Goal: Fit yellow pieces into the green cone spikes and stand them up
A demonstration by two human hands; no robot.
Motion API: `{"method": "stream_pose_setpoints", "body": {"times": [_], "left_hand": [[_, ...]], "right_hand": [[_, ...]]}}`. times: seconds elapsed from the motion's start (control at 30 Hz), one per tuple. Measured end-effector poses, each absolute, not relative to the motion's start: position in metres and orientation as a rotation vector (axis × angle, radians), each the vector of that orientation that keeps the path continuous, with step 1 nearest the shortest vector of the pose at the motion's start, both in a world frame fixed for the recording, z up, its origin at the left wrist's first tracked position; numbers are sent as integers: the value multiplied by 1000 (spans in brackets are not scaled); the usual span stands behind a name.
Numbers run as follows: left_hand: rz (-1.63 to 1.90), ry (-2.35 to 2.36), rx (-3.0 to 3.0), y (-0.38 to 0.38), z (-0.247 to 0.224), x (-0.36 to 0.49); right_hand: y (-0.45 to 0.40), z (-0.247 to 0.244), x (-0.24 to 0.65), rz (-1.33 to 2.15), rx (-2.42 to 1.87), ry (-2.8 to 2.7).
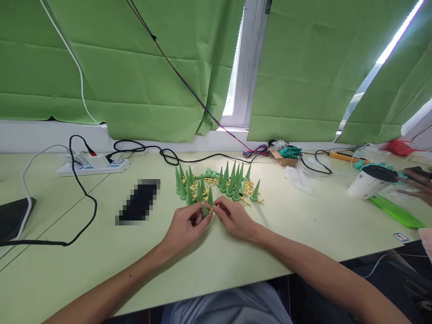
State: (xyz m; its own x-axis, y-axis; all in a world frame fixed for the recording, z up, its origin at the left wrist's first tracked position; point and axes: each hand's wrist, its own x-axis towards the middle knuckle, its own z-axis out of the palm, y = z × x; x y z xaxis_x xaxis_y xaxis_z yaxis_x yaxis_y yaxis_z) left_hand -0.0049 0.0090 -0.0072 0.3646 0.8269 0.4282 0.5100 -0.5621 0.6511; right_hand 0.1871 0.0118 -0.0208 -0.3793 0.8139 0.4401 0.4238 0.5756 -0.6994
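Note:
My left hand point(187, 220) is closed around a small green cone point(205, 210), its tip pointing up. Close against it, my right hand point(234, 218) pinches a small yellow plastic piece point(211, 210) between thumb and fingertips. The yellow piece is at the cone's side; whether the two touch, I cannot tell. Just beyond my fingers, several green cones point(255, 191) stand upright on round bases. Small yellow pieces point(249, 186) lie scattered among them, and some green parts point(211, 173) lie on their sides behind.
A pale green table point(168, 279) spans the view. To the left are a blurred dark rectangle point(138, 202), a power strip point(94, 165) and cables. On the right stand a small cardboard box point(285, 158) and a white cup point(362, 184) with a dark lid. Another person's hand point(418, 184) shows at the right edge.

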Motion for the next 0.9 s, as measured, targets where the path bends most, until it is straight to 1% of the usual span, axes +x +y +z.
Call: {"method": "stream_pose_setpoints", "body": {"times": [0.3,0.9], "left_hand": [[1065,1149,2111,11,-10,-6],[1127,1111,2275,13,-12,-7]], "right_hand": [[13,-16,188,743,-896,-1984],[20,-20,193,619,-918,-2061]]}}
